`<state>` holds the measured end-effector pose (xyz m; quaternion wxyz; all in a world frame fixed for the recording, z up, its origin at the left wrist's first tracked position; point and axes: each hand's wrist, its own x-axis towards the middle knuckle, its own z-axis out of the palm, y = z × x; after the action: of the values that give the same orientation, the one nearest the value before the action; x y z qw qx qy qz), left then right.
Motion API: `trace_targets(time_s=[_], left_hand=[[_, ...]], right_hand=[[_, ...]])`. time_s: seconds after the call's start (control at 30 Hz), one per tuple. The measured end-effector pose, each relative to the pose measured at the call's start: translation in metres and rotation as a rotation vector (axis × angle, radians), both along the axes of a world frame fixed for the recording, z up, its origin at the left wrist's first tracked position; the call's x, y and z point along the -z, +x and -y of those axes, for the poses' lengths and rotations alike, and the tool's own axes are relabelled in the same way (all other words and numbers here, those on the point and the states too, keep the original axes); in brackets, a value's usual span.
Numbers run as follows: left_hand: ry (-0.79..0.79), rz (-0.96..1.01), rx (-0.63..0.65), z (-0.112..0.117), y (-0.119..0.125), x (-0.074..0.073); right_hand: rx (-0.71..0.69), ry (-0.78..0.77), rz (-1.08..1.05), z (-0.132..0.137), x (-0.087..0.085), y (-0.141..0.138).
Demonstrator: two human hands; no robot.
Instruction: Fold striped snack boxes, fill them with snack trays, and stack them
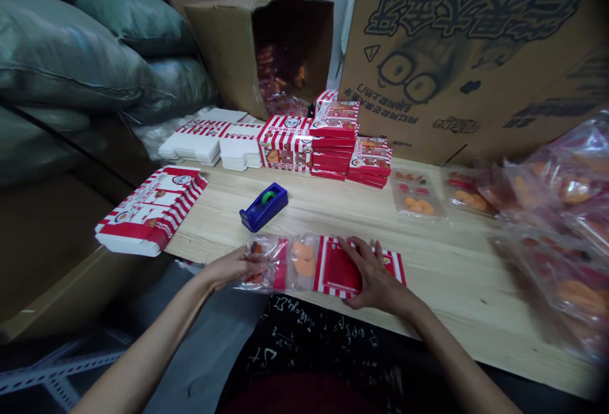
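My left hand [238,267] is closed on the left end of a clear plastic candy packet [303,258] with orange pieces and a red strip inside. The packet's right end meets a flat red-and-white striped box [335,268]; how far it reaches inside is hidden. Fingers of my right hand [371,274] curl over the box from above and grip it against the table's front edge. Just behind them sits a blue tape dispenser [264,207] with a green core.
Striped boxes [288,141] are stacked at the back, with another pile of flat boxes [152,208] on the left. Candy packets [571,268] heap up on the right. Behind stand an open carton [223,46] and a large printed carton [476,71]. Stuffed sacks [61,52] fill the left.
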<state>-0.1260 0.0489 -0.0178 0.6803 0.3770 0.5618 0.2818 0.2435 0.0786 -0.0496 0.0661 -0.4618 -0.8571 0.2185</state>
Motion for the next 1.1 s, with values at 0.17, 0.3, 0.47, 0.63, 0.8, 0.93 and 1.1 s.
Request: trace_targets(time_s=[0.17,0.3,0.47,0.63,0.8,0.93,1.1], left_hand=[[-0.021,-0.007,0.148,-0.029,0.003,0.001],[-0.014,-0.015,0.202,-0.034,0.004,0.007],[0.018,-0.039,0.223,-0.025,0.000,0.006],[0.037,-0.056,0.321,-0.040,0.003,-0.001],[0.050,-0.047,0.393,-0.058,0.010,0.003],[0.077,-0.061,0.381,-0.054,0.004,0.003],[0.091,-0.071,0.451,-0.062,0.001,-0.007]], right_hand=[[-0.057,-0.027,-0.017,-0.003,-0.002,0.002],[-0.053,-0.009,-0.024,-0.002,-0.001,0.003],[-0.024,-0.002,-0.019,0.003,-0.003,-0.001],[-0.039,0.007,-0.003,0.004,-0.002,-0.001],[0.010,0.048,-0.028,0.008,0.004,0.000],[0.076,0.079,-0.032,0.014,0.004,-0.002],[0.055,0.019,-0.002,0.014,-0.003,-0.003]])
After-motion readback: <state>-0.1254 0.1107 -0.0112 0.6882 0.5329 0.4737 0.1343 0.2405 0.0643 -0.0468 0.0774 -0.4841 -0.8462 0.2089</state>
